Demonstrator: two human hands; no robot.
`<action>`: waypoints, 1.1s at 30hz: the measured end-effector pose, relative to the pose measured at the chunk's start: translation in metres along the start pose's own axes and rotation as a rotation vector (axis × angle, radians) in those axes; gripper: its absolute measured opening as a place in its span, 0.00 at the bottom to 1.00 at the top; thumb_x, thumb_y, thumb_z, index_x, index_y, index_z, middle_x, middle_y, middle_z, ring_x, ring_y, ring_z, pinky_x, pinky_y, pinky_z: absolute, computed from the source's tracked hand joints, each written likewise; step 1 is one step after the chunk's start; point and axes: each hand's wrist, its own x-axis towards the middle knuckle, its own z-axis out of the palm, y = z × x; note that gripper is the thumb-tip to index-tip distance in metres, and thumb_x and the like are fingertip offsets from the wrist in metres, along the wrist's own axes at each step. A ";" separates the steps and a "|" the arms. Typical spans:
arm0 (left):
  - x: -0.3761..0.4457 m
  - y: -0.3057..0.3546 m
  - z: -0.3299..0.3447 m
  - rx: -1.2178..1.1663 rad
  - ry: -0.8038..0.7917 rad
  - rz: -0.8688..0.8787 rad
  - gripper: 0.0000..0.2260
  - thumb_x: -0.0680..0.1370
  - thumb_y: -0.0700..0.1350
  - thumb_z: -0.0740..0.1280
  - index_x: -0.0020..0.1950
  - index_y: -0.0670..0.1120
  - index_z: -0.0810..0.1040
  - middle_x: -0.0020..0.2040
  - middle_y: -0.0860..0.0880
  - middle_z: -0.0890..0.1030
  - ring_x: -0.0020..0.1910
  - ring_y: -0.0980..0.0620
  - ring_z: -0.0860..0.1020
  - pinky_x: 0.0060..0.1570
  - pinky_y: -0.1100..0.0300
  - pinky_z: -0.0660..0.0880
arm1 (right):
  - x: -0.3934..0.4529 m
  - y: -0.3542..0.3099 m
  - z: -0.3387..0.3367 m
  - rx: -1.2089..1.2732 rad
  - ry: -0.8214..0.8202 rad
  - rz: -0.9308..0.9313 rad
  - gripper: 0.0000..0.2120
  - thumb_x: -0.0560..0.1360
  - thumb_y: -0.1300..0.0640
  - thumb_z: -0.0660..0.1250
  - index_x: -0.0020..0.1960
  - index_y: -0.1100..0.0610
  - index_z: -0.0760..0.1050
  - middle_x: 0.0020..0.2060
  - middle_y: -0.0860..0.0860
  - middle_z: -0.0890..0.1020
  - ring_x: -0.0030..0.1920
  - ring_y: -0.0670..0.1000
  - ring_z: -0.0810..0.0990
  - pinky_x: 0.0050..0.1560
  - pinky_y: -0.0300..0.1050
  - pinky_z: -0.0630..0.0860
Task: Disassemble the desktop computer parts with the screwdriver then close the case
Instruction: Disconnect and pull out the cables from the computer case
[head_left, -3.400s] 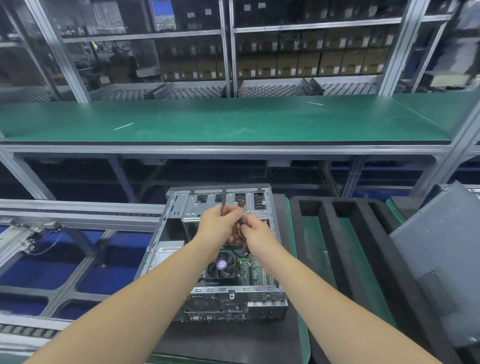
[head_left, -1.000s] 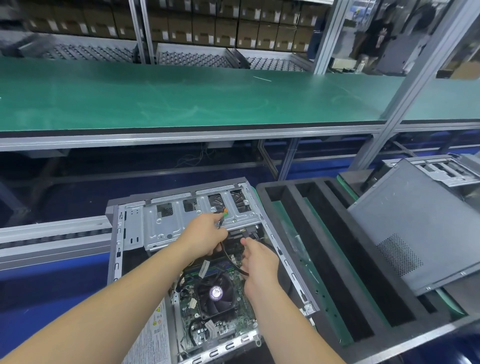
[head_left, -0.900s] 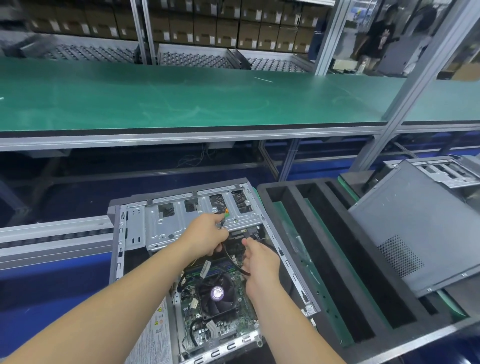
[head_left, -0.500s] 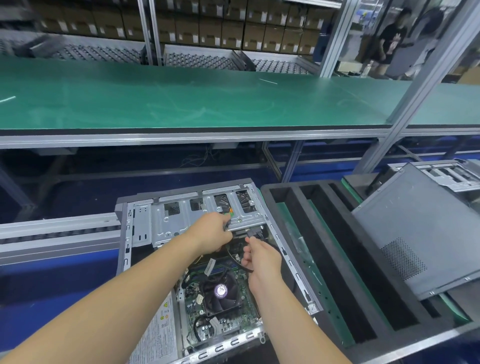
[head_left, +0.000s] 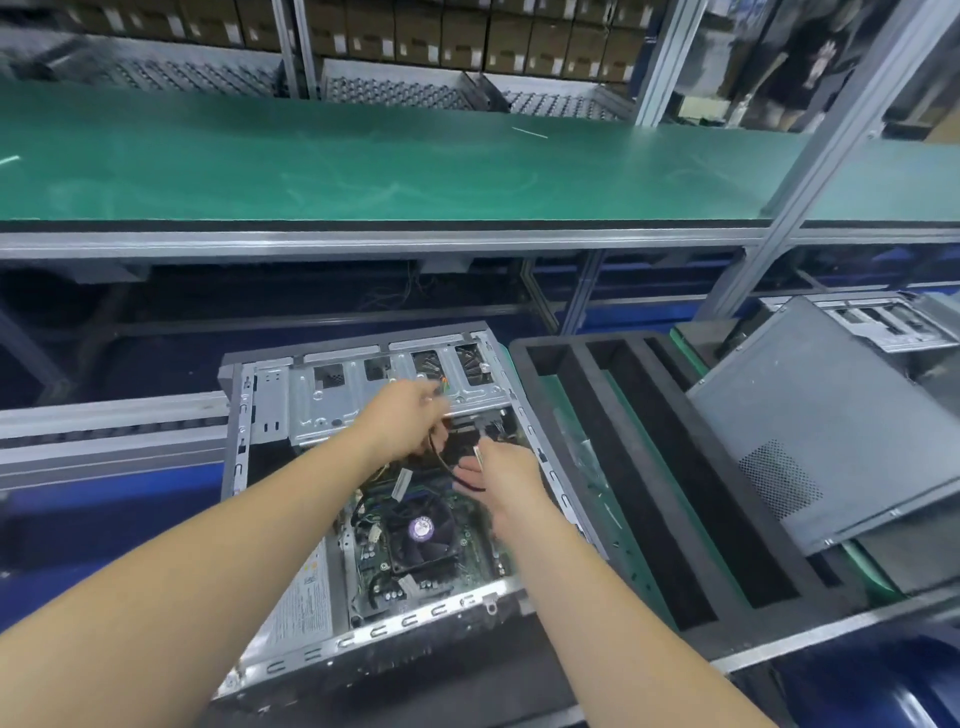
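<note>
The open desktop case (head_left: 260, 415) lies on its side in front of me, with the silver drive cage (head_left: 353, 400) at its far end and the black CPU fan (head_left: 421, 530) on the motherboard. My left hand (head_left: 405, 421) hovers at the cage's near edge, fingers curled round thin cables; a small orange and green tip (head_left: 444, 387) sticks out past them. Just to the right and nearer, my right hand (head_left: 501, 478) pinches a small connector (head_left: 478, 454) on a black cable (head_left: 467, 486) that loops beneath it. No screwdriver can be made out; the image is blurred.
A black foam tray (head_left: 623, 467) with long slots sits right of the case. The grey side panel (head_left: 810, 421) leans beyond it, over another chassis (head_left: 883, 322). A green shelf (head_left: 415, 171) runs across above, a roller rail (head_left: 104, 421) lies left, and a person (head_left: 810, 57) stands far right.
My view has turned right and dipped toward the case. Both hands stay at the drive cage edge; the right hand has drawn slightly back and up with the connector and black cable.
</note>
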 end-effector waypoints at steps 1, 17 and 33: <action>-0.004 0.000 0.003 -0.190 0.081 -0.003 0.14 0.85 0.46 0.60 0.68 0.42 0.75 0.36 0.47 0.85 0.35 0.46 0.85 0.42 0.48 0.82 | -0.006 -0.003 -0.007 -0.144 -0.030 -0.014 0.10 0.84 0.59 0.61 0.58 0.63 0.78 0.51 0.62 0.85 0.49 0.57 0.86 0.50 0.54 0.86; -0.053 0.026 0.069 1.143 -0.532 0.149 0.16 0.86 0.47 0.58 0.71 0.42 0.74 0.61 0.45 0.80 0.54 0.45 0.79 0.53 0.50 0.77 | 0.023 -0.031 -0.080 -1.023 0.029 -0.551 0.14 0.88 0.50 0.49 0.55 0.58 0.68 0.52 0.59 0.80 0.47 0.60 0.74 0.46 0.52 0.68; 0.001 -0.004 0.146 1.690 -0.350 0.507 0.17 0.84 0.43 0.56 0.70 0.42 0.75 0.66 0.41 0.77 0.65 0.41 0.75 0.64 0.47 0.73 | 0.028 -0.027 -0.081 -1.000 0.026 -0.557 0.16 0.88 0.50 0.48 0.59 0.57 0.71 0.47 0.54 0.78 0.49 0.60 0.79 0.51 0.56 0.78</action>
